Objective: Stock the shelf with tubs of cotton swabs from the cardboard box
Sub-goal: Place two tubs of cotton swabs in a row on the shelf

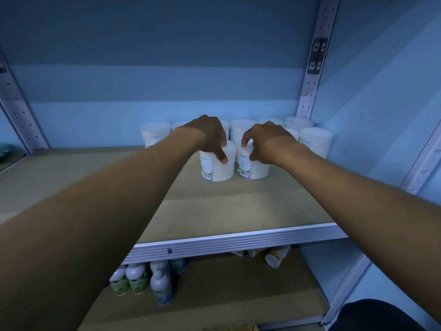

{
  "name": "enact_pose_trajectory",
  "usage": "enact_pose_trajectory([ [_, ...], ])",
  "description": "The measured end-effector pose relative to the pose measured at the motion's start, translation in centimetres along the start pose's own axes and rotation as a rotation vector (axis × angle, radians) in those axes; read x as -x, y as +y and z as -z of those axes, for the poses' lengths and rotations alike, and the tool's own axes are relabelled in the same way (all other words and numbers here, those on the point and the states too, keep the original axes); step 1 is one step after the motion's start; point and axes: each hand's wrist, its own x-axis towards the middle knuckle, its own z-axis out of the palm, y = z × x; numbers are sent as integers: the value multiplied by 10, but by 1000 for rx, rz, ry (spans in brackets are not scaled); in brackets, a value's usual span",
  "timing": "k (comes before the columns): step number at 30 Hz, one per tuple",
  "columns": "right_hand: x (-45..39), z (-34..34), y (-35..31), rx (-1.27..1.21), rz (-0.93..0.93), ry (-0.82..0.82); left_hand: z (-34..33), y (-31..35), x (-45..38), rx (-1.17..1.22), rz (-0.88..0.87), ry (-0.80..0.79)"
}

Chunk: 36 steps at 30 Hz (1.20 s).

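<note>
Two clear tubs of cotton swabs stand upright side by side on the shelf board [238, 211]. My left hand [207, 132] grips the left tub [216, 169] from above, thumb down its front. On top of the right tub [253, 169] rests my right hand [267, 142], fingers curled over its lid. Behind them a row of several more tubs [315, 139] lines the blue back wall, from the middle to the right corner. A corner of the cardboard box [231, 328] shows at the bottom edge.
A grey metal lip [238, 242] edges the shelf front. Perforated uprights [312, 75] stand at both sides. On the lower shelf are several white-capped bottles [140, 280] at the left and a bottle lying on its side [276, 256] to the right.
</note>
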Motion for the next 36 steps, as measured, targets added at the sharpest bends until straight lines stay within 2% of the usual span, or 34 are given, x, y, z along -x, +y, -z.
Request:
enact_pose_trajectory([
  [16, -45, -19, 14, -14, 38, 107, -7, -7, -53, 7, 29, 26],
  [36, -61, -26, 24, -33, 60, 125, -9, -8, -75, -43, -1, 21],
])
